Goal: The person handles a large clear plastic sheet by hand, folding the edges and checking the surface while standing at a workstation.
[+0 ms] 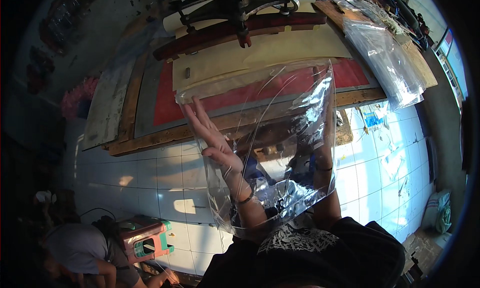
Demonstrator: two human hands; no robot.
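Clear, flimsy, slippery plastic bag (270, 148) is draping over both arms, left hand (212, 138) spreading flat inside, right hand (320, 133) gripping its edge.

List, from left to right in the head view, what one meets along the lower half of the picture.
Crouching person in grey shirt → pink and green plastic stool → left hand → clear plastic bag → grey sack on the floor.

Bag (280, 138): clear plastic film, glossy, creased. Workbench edge (150, 138): rough bare wood. Sheet (280, 50) on bench: matt tan paper. Floor (150, 178): smooth glazed white tile. Stool (147, 240): moulded plastic.
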